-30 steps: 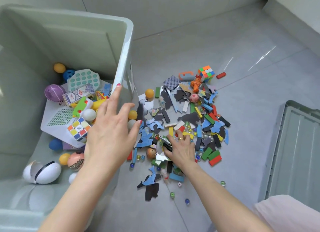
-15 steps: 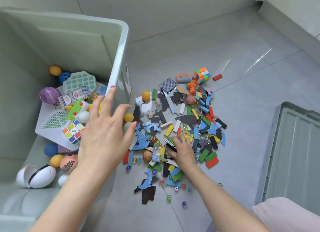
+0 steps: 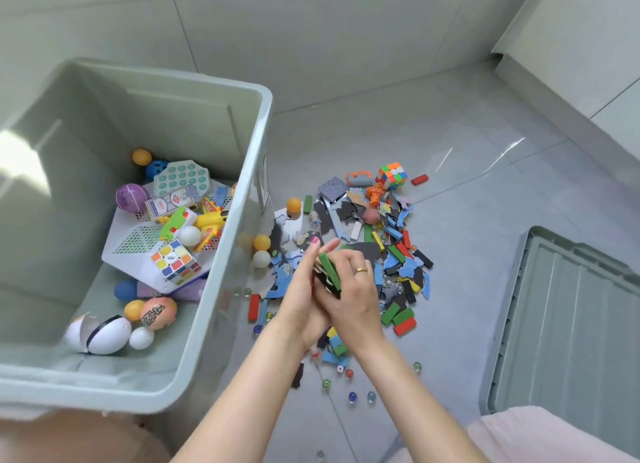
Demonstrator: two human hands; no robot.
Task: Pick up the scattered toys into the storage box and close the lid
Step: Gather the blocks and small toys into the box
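1. The step in hand looks like gathering: both hands meet above the pile of scattered toys (image 3: 367,254) on the floor (image 3: 485,157), holding a small bundle of flat pieces (image 3: 327,275) between them.
2. The right hand (image 3: 356,289) curls its fingers (image 3: 349,260) round the bundle; a green block shows at the top of it, with dark pieces under it. A gold ring sits on one finger.
3. The left hand (image 3: 304,289) lies against the bundle from the left with its fingers nearly straight and together, pressing rather than curling round it.
4. The storage box (image 3: 214,324) stands open to the left, its right wall just beside the pile. It already holds a white basket, balls, a cube puzzle (image 3: 176,263), a yellow toy gun and an egg-shaped toy.
5. The lid (image 3: 568,324) lies on the floor to the right, well apart from the box.
6. Much is left on the floor: coloured blocks, blue and dark puzzle pieces, table-tennis balls (image 3: 261,251) near the box wall, a second cube puzzle (image 3: 391,177) at the far edge, and marbles (image 3: 360,397) on the near side.
7. The next move probably calls for carrying the bundle left over the box rim and letting go inside, with both hands kept snug so no thin piece slips out. Marbles may roll when reached for.
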